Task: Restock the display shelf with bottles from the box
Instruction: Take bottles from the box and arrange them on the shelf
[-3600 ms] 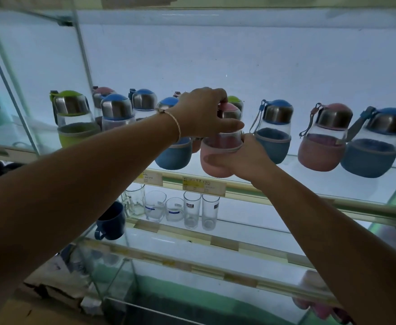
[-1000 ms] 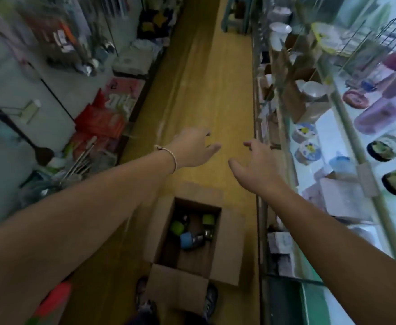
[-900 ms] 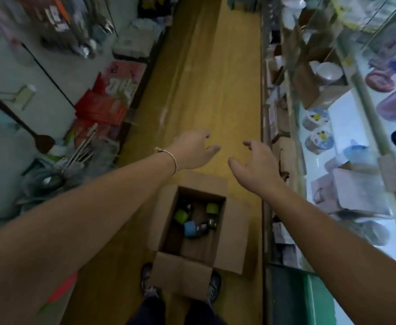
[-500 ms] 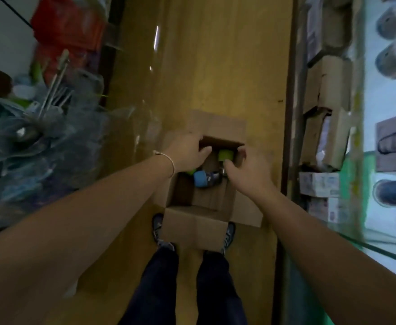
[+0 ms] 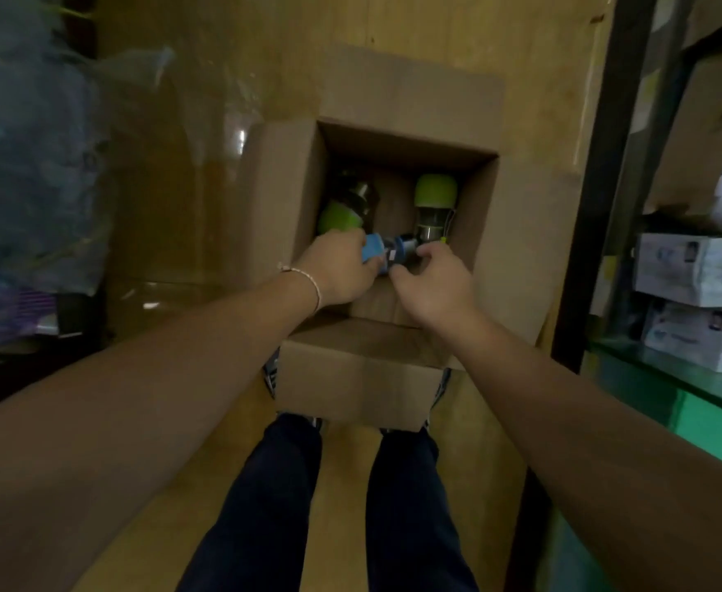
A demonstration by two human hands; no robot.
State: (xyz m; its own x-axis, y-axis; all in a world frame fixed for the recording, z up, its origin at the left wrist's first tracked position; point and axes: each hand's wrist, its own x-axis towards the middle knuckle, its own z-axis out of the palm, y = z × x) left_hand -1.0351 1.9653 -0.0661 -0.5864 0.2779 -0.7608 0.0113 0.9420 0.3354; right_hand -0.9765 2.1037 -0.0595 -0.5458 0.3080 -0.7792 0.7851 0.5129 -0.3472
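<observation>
In the box (image 5: 291, 185), by its near wall, the blue bottle (image 5: 387, 249) lies on its side, so your left grip (image 5: 338, 267) curls round its base while your right grip (image 5: 432, 284), fingers bent, seems to pinch the cap end to lift it level.
</observation>
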